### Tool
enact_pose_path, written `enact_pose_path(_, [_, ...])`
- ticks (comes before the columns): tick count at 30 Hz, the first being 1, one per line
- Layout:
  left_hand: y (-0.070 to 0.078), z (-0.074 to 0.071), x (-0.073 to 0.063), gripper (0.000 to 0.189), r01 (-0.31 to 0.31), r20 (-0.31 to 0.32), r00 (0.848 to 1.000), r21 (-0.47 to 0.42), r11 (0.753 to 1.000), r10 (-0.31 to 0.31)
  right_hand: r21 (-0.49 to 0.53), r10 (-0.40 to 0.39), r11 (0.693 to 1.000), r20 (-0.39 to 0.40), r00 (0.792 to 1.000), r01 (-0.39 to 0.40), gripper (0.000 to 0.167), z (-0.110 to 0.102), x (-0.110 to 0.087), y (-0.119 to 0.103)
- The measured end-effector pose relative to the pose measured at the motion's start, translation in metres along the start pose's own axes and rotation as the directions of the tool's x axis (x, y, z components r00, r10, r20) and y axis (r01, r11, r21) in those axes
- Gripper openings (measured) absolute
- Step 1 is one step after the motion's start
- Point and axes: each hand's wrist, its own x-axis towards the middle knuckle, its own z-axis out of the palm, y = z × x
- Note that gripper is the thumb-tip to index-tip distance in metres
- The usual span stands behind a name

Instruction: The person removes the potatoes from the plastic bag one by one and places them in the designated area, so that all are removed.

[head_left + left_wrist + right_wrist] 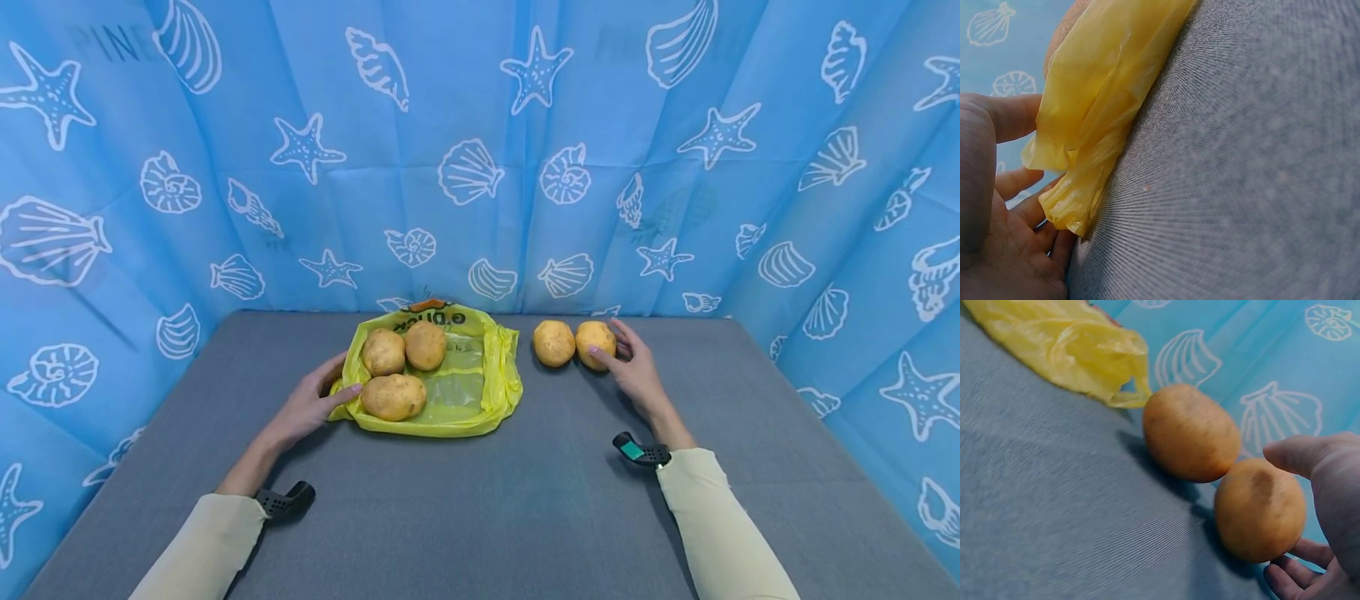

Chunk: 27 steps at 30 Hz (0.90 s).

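A yellow plastic bag lies spread on the table with its mouth facing up, and three potatoes sit in its left part. At the bag's left edge, my left hand has its thumb over the rim and its fingers along the outside. In the left wrist view the bunched corner of the bag comes between that thumb and the fingers. To the right of the bag, my right hand holds the right-hand potato, thumb in front and fingers behind. Another potato stands against it on the left.
A grey cloth-covered table stretches toward me and to both sides. Behind it hangs a blue curtain with white shell and starfish prints, close to the bag and the two outer potatoes. Each wrist wears a black band.
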Motion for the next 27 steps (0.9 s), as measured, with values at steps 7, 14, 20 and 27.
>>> enact_pose_path(7, [0.000,0.000,0.000,0.070,0.001,-0.001,1.000,0.003,1.000,-0.001,-0.005,-0.033,0.999,-0.047,0.998,0.033,0.077,-0.010,-0.001,-0.010])
enact_pose_path(14, [0.000,0.001,0.001,0.070,0.002,-0.002,1.000,0.003,1.000,-0.002,-0.063,-0.085,0.995,-0.068,0.994,0.080,0.075,-0.012,-0.004,-0.026])
enact_pose_path(20, [0.002,0.002,0.001,0.070,0.015,0.000,1.000,-0.003,1.000,-0.015,-0.064,-0.147,0.987,-0.037,0.988,0.145,0.074,-0.008,-0.009,-0.041])
enact_pose_path(27, [0.003,0.001,0.000,0.072,0.031,0.003,1.000,-0.012,0.999,-0.031,-0.049,-0.213,0.975,0.041,0.976,0.215,0.070,0.012,-0.012,-0.059])
